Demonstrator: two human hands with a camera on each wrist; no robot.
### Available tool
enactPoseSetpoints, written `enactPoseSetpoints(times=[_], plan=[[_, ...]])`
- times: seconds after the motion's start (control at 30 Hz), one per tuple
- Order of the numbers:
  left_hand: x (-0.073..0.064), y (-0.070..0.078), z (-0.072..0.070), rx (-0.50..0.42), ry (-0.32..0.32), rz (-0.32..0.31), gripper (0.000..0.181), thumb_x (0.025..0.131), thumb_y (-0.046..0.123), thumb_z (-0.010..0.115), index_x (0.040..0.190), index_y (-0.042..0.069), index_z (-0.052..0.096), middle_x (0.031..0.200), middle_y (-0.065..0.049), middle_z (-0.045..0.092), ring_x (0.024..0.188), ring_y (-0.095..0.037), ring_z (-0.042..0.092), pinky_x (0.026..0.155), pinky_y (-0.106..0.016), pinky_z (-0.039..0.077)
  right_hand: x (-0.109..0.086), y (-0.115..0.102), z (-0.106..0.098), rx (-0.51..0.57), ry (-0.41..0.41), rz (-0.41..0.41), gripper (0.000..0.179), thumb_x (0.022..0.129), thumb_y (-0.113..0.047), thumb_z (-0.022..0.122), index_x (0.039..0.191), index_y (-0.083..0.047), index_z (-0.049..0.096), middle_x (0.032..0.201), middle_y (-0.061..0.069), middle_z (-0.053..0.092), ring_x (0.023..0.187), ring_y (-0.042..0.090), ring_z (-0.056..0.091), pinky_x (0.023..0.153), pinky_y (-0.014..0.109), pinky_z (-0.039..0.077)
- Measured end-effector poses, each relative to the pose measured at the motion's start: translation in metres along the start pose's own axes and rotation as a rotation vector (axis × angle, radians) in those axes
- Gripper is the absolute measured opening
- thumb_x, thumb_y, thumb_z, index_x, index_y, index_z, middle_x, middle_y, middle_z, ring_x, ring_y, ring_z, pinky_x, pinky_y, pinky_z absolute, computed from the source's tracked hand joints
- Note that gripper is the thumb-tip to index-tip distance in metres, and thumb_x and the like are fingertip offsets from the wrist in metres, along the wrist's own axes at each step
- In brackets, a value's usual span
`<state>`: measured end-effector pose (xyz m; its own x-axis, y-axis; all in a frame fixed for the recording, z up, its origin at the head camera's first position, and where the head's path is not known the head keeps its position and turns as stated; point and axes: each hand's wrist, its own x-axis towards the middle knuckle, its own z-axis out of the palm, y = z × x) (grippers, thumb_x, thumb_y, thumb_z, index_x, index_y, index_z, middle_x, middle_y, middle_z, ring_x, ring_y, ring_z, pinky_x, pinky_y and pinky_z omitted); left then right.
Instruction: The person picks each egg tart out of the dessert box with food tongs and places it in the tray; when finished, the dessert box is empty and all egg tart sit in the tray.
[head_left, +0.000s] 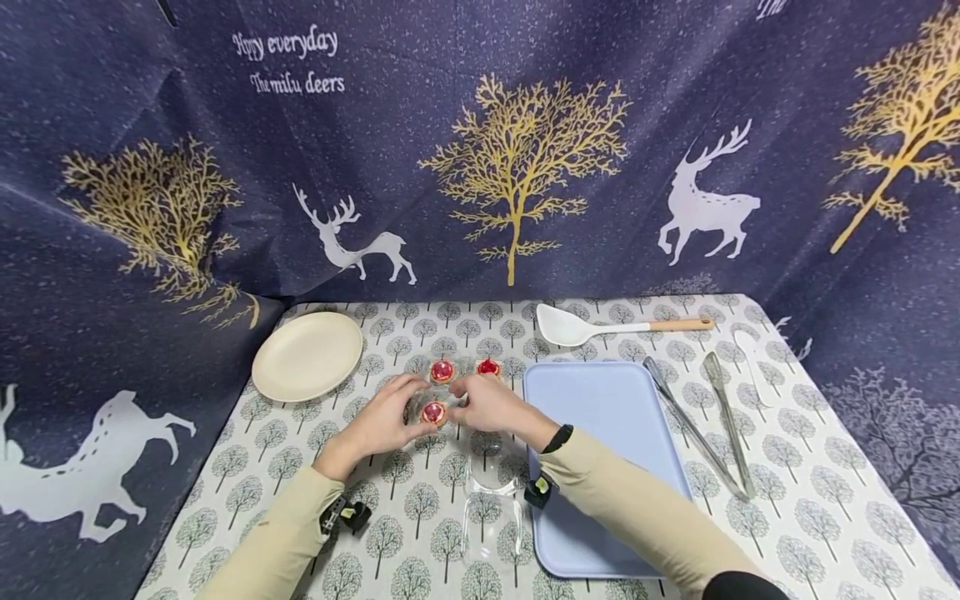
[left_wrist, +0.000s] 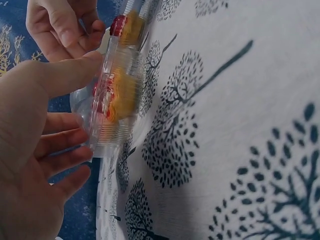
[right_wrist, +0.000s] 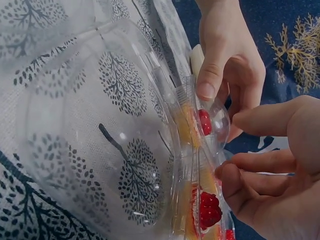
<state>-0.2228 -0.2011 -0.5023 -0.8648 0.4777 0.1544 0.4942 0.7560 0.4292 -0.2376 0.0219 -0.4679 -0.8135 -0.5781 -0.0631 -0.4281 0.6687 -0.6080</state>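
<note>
Small tarts with red tops, one of them a tart (head_left: 433, 412) at the near left, sit in clear plastic boxes with domed lids. My left hand (head_left: 382, 417) holds the left box (left_wrist: 117, 95) at its outer edge. Its thumb lies on the rim and its fingers spread beside the dome. At the box's other side is my right hand (head_left: 491, 404), fingers loosely bent, tips close to the dome (right_wrist: 220, 120). Behind the hands show two more tarts, a far-left tart (head_left: 442, 371) and a far-right tart (head_left: 488, 367).
An empty clear plastic piece (head_left: 491, 525) lies toward me, beside a blue tray (head_left: 600, 467). A cream plate (head_left: 307, 358) is at the far left. Right of the tray lie metal tongs (head_left: 723, 417) and a white spoon (head_left: 752, 367); a white spatula (head_left: 566, 325) lies at the back.
</note>
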Motion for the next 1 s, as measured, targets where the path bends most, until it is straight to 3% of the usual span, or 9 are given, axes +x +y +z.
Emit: enactPoseSetpoints(times=[0.27,0.57,0.8,1.0], plan=[[-0.001,-0.001,0.001,-0.004,-0.005,-0.018,0.071,0.074,0.041,0.083,0.130,0.005,0.058,0.132,-0.007,0.055,0.119,-0.027,0.055,0.103,-0.049,0.049,0.006,-0.002,0.001,0.026,-0.017,0.066,0.042,0.089,-0.019,0.070,0.125,0.000,0.062,0.117,0.015,0.068,0.102,0.027,0.067,0.089,0.037,0.058],[0.000,0.001,0.000,-0.047,-0.035,-0.043,0.068,0.074,0.036,0.083,0.129,0.003,0.059,0.132,-0.007,0.054,0.117,-0.026,0.057,0.102,-0.047,0.050,0.013,-0.002,0.005,0.017,-0.030,0.128,0.037,0.088,-0.014,0.070,0.122,-0.003,0.064,0.112,0.013,0.070,0.089,0.020,0.068,0.076,0.028,0.059],[0.000,0.003,-0.001,-0.065,-0.054,-0.075,0.069,0.075,0.037,0.082,0.130,0.002,0.058,0.134,-0.007,0.053,0.117,-0.026,0.057,0.103,-0.046,0.049,0.016,-0.003,0.007,0.044,-0.045,0.157,0.039,0.086,-0.011,0.071,0.122,0.000,0.062,0.107,0.015,0.070,0.068,0.013,0.063,0.061,0.021,0.055],[-0.001,0.003,0.000,-0.068,-0.042,-0.075,0.070,0.073,0.035,0.083,0.129,0.002,0.059,0.132,-0.007,0.053,0.117,-0.027,0.057,0.102,-0.046,0.050,0.018,-0.004,0.007,0.003,-0.042,0.152,0.043,0.086,-0.012,0.072,0.125,0.000,0.061,0.107,0.014,0.069,0.077,0.016,0.064,0.067,0.024,0.057]])
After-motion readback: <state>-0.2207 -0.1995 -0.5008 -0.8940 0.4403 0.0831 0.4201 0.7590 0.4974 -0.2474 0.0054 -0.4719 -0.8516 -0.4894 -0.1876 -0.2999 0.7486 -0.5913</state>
